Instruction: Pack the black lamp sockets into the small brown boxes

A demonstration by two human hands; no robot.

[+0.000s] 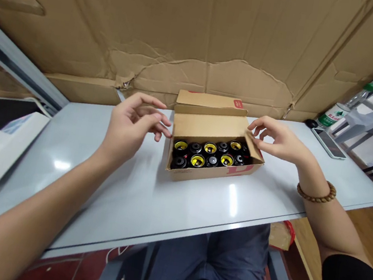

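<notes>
Flanking open carton (210, 171) | left hand (132, 125) | right hand (279, 141) | red print (238, 169) unreadable

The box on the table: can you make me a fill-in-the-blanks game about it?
The cardboard box on the grey table is ____, not closed.
The round parts inside it are black or ____.
The bead bracelet sits on the person's ____ wrist.
Missing words: open, yellow, right.
</notes>
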